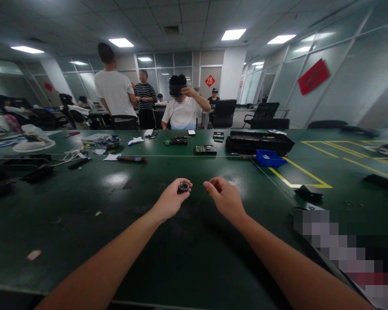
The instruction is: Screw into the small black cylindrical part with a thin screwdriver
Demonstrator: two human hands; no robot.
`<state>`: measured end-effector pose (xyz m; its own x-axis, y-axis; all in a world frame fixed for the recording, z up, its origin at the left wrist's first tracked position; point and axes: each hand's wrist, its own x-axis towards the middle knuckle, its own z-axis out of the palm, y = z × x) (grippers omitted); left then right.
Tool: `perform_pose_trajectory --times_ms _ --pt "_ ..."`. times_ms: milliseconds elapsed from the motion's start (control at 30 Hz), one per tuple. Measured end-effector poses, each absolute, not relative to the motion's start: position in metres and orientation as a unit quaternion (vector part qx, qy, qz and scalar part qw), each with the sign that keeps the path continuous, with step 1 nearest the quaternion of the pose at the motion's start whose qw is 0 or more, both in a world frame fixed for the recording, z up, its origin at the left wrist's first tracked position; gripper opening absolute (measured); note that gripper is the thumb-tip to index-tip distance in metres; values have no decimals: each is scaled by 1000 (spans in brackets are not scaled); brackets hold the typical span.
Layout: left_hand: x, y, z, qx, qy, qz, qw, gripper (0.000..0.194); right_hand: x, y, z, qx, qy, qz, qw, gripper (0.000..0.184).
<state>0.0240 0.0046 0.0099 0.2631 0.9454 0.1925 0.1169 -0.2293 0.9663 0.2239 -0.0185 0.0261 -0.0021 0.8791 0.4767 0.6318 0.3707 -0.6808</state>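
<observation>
Within left hand (172, 199), one cylinder (183, 188)

Cluttered green worktable (132, 241)

Yellow tape (280, 176) marks the right side. A blue plastic bin (270, 159) sits just in front of a long black tray (258, 144). Left of them lies a hard drive (205, 149); farther left, a dark slim tool (132, 159), paper (111, 157) and white cable (71, 155).

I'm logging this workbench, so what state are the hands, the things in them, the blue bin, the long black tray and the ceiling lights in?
Left hand: closed on the round part
Round part: held, ringed face visible
Right hand: pinching the rod
Thin rod: held, slanting down
Blue bin: open
Long black tray: open
Ceiling lights: lit
</observation>
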Motion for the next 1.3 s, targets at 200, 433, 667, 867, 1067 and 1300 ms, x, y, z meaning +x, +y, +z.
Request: perform_pose_trajectory --times_ms 200,433,667,867,1067,1300 --pt "7 8 -1 673 361 436 475 42 223 -26 33 -532 -696 108 471 34" --pt "6 9 -8 734 400 415 359 40 223 -38 40 -486 -677 97 544 24" --pt "7 2 -5 783 403 383 279 37 218 -40 39 -453 -677 133 565 20" --pt "7 2 -5 794 390 378 272 39 217 -35 31 -461 -700 166 520 20" --pt "6 1 -5 794 395 373 273 41 217 -33 30 -479 -698 168 506 22" --pt "5 4 -7 792 397 374 274 41 217 -32 32 -480 -696 186 500 25"
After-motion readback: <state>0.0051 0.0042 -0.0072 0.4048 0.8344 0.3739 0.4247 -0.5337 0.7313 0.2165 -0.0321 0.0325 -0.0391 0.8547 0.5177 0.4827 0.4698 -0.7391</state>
